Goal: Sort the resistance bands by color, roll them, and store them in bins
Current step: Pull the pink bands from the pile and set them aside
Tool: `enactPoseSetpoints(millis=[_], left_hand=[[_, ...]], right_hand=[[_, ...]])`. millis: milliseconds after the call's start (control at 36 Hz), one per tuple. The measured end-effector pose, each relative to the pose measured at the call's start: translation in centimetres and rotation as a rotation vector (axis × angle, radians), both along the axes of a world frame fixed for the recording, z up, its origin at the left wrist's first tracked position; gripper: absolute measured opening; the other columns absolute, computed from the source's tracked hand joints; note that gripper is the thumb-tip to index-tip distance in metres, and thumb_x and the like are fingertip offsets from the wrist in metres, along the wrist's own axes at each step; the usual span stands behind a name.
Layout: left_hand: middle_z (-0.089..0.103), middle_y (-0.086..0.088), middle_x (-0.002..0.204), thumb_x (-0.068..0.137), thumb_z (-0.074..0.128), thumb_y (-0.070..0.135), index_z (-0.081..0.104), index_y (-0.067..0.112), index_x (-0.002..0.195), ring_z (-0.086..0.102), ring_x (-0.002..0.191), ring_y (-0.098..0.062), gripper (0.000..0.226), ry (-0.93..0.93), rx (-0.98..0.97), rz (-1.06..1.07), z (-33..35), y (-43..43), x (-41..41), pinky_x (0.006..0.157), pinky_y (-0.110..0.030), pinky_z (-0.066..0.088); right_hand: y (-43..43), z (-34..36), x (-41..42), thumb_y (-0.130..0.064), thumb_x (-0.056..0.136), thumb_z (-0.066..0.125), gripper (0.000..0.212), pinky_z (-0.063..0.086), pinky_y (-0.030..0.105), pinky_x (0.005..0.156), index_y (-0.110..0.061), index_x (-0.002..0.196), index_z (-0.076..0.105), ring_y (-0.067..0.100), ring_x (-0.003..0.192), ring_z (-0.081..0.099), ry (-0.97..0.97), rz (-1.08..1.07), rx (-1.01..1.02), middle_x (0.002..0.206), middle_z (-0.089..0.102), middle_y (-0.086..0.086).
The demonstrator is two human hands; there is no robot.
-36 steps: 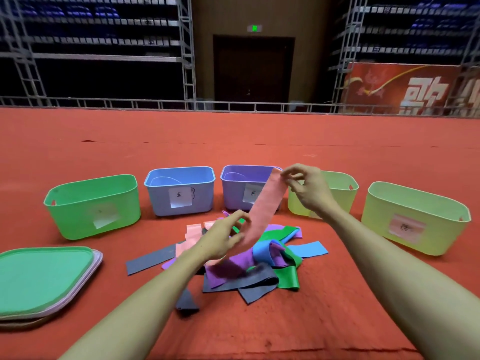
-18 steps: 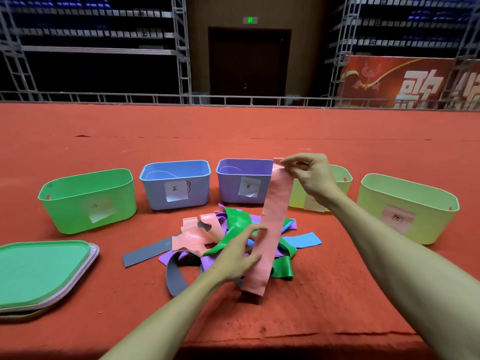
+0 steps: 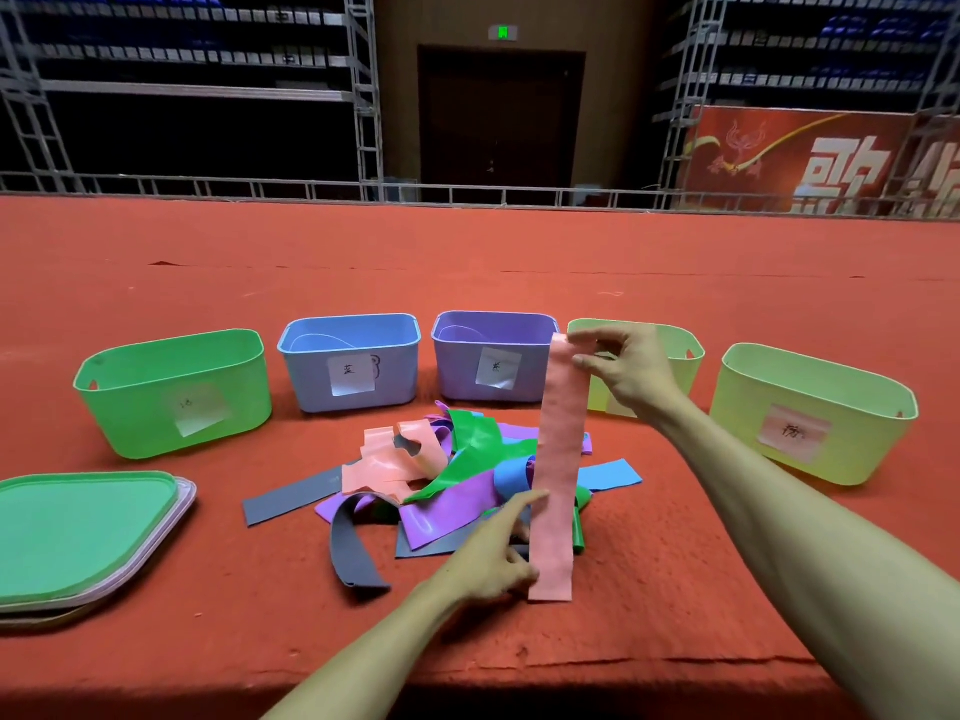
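Stretched nearly upright over the front middle of the red platform (image 3: 675, 589): one pink band (image 3: 558, 459), pinched at its top end between thumb and fingertips of the right grip (image 3: 631, 374); caught low down by the left grip (image 3: 493, 553), thumb against its left edge, fingers reaching behind. Heaped just behind it, a loose pile of bands (image 3: 457, 491); in a row beyond, from the left edge rightward, green bin (image 3: 176, 392), blue bin (image 3: 350, 358), purple bin (image 3: 491, 356), two yellow-green bins (image 3: 810, 413); by the left edge, stacked lids (image 3: 78, 532).
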State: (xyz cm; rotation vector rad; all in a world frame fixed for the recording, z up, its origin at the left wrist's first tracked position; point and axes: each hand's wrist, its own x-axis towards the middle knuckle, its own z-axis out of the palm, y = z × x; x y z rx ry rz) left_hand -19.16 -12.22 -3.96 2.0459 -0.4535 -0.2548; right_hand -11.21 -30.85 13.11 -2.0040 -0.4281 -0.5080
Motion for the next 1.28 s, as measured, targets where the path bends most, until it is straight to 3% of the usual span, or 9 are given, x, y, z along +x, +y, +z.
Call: enactPoseSetpoints(millis=[167,306,417,500,611,722,833,1056,1278], left_hand=[[0.054,-0.012,0.111,0.074,0.059,-0.002,0.032,0.043,0.139,0.056,0.063,-0.015,0.084,-0.002,0.028,0.031,-0.8,0.0,0.2,0.054,-0.017,0.045],[0.053,-0.01,0.118,0.074,0.062,-0.001,0.033,0.038,0.142,0.055,0.061,-0.009,0.084,-0.025,0.077,0.03,-1.3,0.3,0.5,0.064,-0.014,0.048],[0.055,-0.005,0.115,0.074,0.063,-0.002,0.033,0.024,0.147,0.055,0.06,-0.005,0.084,-0.028,0.119,0.034,-1.2,0.2,0.3,0.079,-0.018,0.051],[0.056,-0.006,0.118,0.073,0.068,0.001,0.032,0.024,0.148,0.056,0.058,-0.004,0.087,-0.033,0.122,0.019,-0.7,0.0,0.0,0.07,-0.013,0.051],[0.053,-0.002,0.11,0.073,0.07,0.001,0.031,0.023,0.148,0.055,0.058,-0.003,0.088,-0.039,0.13,0.006,-0.2,-0.1,-0.2,0.072,-0.012,0.05],[0.05,0.003,0.106,0.073,0.071,0.003,0.03,0.026,0.149,0.056,0.06,-0.005,0.089,-0.032,0.165,-0.011,-0.1,0.1,-0.3,0.079,-0.026,0.054],[0.052,0.003,0.106,0.075,0.07,0.008,0.028,0.029,0.149,0.054,0.063,-0.001,0.087,-0.054,0.23,-0.048,0.3,0.2,-0.2,0.067,-0.013,0.047],[0.067,-0.004,0.107,0.085,0.068,0.026,0.061,0.021,0.122,0.053,0.08,-0.007,0.038,-0.178,0.351,-0.008,3.9,3.0,2.6,0.082,-0.026,0.047],[0.073,-0.005,0.096,0.088,0.06,0.013,0.072,0.011,0.098,0.06,0.085,-0.018,0.016,-0.259,0.496,0.261,8.4,10.9,9.6,0.07,-0.02,0.041]], right_hand=[[0.0,-0.9,0.1,0.01,0.08,0.067,0.03,0.048,0.019,0.066,-0.019,0.086,0.073,0.002,0.066,0.058,0.001,-0.06,0.061,0.079,0.07,0.011],[0.0,-1.9,0.3,0.006,0.083,0.066,0.025,0.05,0.013,0.074,-0.016,0.091,0.073,-0.008,0.071,0.062,0.057,-0.083,0.075,0.087,0.071,0.001],[-0.3,-2.6,0.7,0.006,0.084,0.065,0.029,0.057,0.037,0.083,-0.022,0.086,0.073,0.012,0.083,0.068,0.117,-0.08,0.101,0.086,0.072,-0.004],[-0.3,-2.8,0.5,0.0,0.079,0.074,0.032,0.058,0.045,0.08,-0.031,0.087,0.073,0.025,0.089,0.069,0.105,-0.083,0.081,0.091,0.074,-0.001],[-0.2,-2.9,0.2,0.003,0.073,0.078,0.038,0.057,0.045,0.081,-0.027,0.095,0.071,0.023,0.084,0.067,0.077,-0.048,0.074,0.094,0.072,0.0],[0.0,-2.9,0.0,0.006,0.073,0.077,0.039,0.057,0.037,0.083,-0.025,0.096,0.07,0.012,0.081,0.065,0.047,-0.017,0.084,0.091,0.071,-0.004],[-0.1,-3.1,0.2,0.003,0.075,0.076,0.036,0.056,0.037,0.08,-0.029,0.09,0.07,0.012,0.079,0.065,0.041,-0.01,0.115,0.089,0.073,-0.003],[-0.1,-3.3,0.6,0.001,0.078,0.074,0.03,0.054,0.03,0.071,-0.026,0.09,0.073,0.008,0.072,0.062,0.009,0.039,0.103,0.087,0.073,-0.004],[0.1,-4.4,1.8,0.006,0.077,0.073,0.028,0.052,0.019,0.072,-0.017,0.094,0.074,0.002,0.073,0.065,0.007,0.095,0.101,0.09,0.074,-0.001]])
